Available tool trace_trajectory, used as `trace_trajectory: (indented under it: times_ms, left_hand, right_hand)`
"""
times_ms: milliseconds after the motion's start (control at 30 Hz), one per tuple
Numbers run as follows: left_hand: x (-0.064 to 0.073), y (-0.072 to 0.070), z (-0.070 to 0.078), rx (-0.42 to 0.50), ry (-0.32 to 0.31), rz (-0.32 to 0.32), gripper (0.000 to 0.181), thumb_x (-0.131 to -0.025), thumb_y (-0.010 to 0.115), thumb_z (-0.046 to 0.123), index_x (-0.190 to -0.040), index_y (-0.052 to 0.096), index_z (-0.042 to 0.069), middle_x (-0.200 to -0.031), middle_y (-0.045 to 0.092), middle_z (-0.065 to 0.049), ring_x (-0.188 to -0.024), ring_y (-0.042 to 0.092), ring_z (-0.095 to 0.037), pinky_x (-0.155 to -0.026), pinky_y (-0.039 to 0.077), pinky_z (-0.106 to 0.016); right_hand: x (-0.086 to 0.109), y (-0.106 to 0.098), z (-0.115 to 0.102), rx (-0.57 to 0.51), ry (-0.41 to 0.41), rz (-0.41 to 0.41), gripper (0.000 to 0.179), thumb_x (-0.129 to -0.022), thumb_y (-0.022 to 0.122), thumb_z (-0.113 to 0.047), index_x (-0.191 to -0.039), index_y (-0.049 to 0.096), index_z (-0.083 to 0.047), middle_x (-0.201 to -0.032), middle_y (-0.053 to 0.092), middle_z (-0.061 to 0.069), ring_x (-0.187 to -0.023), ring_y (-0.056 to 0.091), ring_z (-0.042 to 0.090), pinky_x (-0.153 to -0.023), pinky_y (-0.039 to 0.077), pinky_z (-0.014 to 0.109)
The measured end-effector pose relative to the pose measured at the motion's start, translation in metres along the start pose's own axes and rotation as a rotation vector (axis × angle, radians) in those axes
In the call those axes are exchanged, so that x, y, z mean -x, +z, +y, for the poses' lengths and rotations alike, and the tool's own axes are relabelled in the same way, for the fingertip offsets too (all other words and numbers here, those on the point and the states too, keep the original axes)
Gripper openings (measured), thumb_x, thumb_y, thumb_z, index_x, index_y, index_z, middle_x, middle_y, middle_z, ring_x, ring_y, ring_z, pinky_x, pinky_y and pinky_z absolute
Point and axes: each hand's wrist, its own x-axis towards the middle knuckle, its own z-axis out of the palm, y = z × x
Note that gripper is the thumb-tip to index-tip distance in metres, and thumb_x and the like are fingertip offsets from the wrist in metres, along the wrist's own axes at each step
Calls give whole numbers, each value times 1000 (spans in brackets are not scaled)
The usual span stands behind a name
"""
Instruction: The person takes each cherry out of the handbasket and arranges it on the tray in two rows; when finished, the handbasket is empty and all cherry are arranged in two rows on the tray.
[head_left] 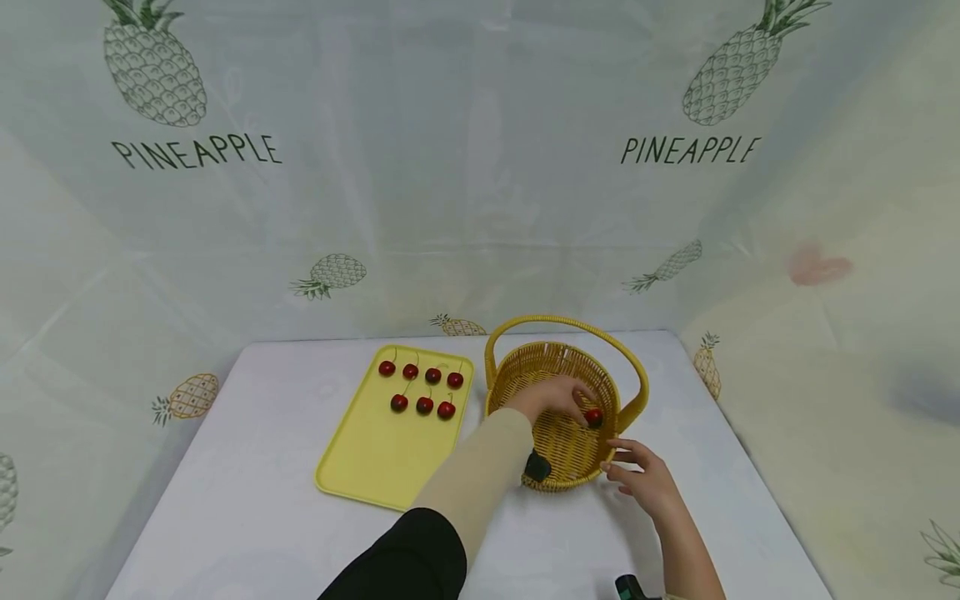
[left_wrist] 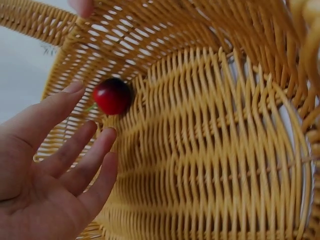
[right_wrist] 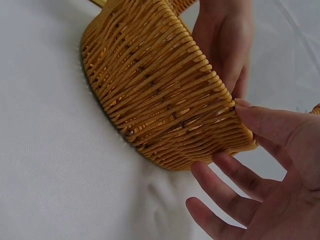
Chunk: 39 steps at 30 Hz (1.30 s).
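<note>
A round woven wicker basket (head_left: 567, 457) with a tall arched handle (head_left: 561, 319) stands on the white table. My left hand (head_left: 558, 395) reaches down inside it, fingers loosely spread. Close to those fingertips, against the wicker wall, lies a dark red cherry (left_wrist: 113, 96) with a green stem; a gap shows between it and the fingers in the left wrist view. At the basket's near right side, my right hand (head_left: 647, 482) holds the rim. Its thumb (right_wrist: 265, 120) lies at the rim edge, and other fingers touch the outer wall below.
Left of the basket is a yellow rectangular tray (head_left: 375, 454). Several stemmed cherries (head_left: 424, 406) sit in two rows toward its far end. A pineapple-printed sheet (head_left: 480, 167) hangs behind the table (head_left: 247, 500). My left forearm crosses the tray's near right corner.
</note>
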Motion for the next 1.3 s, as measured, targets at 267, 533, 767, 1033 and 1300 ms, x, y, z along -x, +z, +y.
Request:
trace_trajectory:
  times_ms: [267, 533, 767, 1033, 1300]
  left_hand:
    - [-8, 13, -2, 36, -35, -6, 48, -83, 79, 10, -128, 65, 16, -121, 62, -3, -102, 59, -13, -83, 49, -27]
    - [-14, 22, -2, -9, -46, 5, 50, -79, 83, 15, -126, 66, 19, -119, 61, 1, -96, 57, -10, -84, 47, -26]
    - [-16, 28, -2, -38, -59, 11, 42, -79, 83, 12, -117, 71, 20, -101, 64, 5, -86, 57, -9, -78, 47, -24]
    - [-13, 29, -1, -46, -67, -13, 34, -80, 81, 9, -112, 74, 19, -88, 62, 8, -80, 56, -7, -75, 46, -22]
    - [-8, 27, 3, 133, -64, -55, 33, -82, 77, 0, -113, 71, 10, -83, 64, 2, -73, 59, -8, -69, 49, -22]
  right_hand:
    - [2, -1, 0, -7, 0, 1, 47, -91, 70, -19, -133, 55, -3, -121, 58, 22, -90, 67, 27, -76, 55, 43]
    - [3, -1, -1, 4, -4, 10, 46, -91, 70, -18, -132, 55, -2, -120, 59, 22, -89, 67, 27, -75, 55, 44]
    - [3, 1, 0, 8, -3, 9, 46, -91, 69, -18, -132, 54, -2, -120, 59, 22, -89, 67, 27, -75, 55, 43]
    - [3, 1, -1, 3, -1, 11, 46, -91, 70, -18, -132, 55, -2, -120, 59, 23, -90, 67, 28, -75, 55, 44]
    - [2, 1, 1, -8, -6, 13, 46, -90, 71, -18, -131, 56, -3, -120, 60, 22, -90, 67, 27, -75, 55, 44]
